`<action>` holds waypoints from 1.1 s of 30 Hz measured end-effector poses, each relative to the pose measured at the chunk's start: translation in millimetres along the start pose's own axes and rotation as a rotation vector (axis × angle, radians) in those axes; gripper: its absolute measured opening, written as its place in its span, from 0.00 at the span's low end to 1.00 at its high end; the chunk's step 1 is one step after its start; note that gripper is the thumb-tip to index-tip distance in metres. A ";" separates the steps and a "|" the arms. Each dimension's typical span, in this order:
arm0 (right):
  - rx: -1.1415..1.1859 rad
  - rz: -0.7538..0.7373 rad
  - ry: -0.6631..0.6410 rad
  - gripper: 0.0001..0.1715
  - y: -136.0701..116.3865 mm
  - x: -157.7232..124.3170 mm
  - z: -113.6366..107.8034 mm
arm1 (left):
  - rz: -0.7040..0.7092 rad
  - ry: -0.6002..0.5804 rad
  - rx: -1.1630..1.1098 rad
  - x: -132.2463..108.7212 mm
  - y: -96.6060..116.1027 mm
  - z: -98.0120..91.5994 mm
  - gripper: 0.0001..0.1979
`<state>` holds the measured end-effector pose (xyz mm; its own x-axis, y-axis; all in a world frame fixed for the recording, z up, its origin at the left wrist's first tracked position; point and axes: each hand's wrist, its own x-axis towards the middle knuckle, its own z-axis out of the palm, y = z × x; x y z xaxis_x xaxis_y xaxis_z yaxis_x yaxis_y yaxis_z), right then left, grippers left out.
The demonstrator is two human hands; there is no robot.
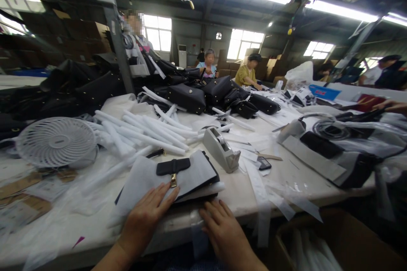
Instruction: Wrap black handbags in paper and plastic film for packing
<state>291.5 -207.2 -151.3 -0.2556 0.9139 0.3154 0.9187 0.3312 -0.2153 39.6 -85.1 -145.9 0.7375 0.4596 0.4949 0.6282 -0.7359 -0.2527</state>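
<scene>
I see the black flap bag (172, 167) at 7 o'clock of my view, flat on the table (294, 152), white sheet (136, 178) under its flap strap.

From the bag:
- Left hand (148, 206), 7: palm down, flat, fingertips at the gold clasp (173, 180), not closed round anything.
- Right hand (221, 225), between 4 and 5: fingers loosely bent by the near edge; can't tell if gripping.
- Tape dispenser (219, 148), 2.
- White rolls (152, 131), 11.
- Fan (57, 142), between 9 and 10.
- Wrapped bag (313, 159), 3.
</scene>
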 end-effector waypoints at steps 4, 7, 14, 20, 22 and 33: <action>-0.012 -0.197 0.230 0.24 10.8 4.4 -28.0 | -0.002 -0.007 0.000 1.4 1.3 0.8 0.32; -0.066 -0.302 0.240 0.29 19.3 29.0 -56.4 | 0.006 -0.004 0.019 1.1 0.5 0.8 0.31; -0.096 -0.282 0.056 0.27 42.1 65.1 -47.4 | 0.019 -0.027 0.018 -1.2 -1.7 4.5 0.33; -0.080 -0.240 0.131 0.25 46.0 50.9 -19.4 | 0.002 -0.072 -0.065 0.3 -5.4 7.9 0.34; -0.077 -0.237 0.163 0.24 46.0 50.6 -17.6 | -0.019 -0.097 -0.100 1.1 -6.9 3.3 0.36; -0.103 -0.268 0.287 0.21 46.7 54.0 -19.8 | 0.148 0.000 -0.130 51.3 3.8 -22.6 0.21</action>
<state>326.5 -147.0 -126.1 -0.4093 0.6907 0.5961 0.8597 0.5107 -0.0015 74.2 -75.5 -102.7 0.8193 0.3415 0.4606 0.4754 -0.8536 -0.2128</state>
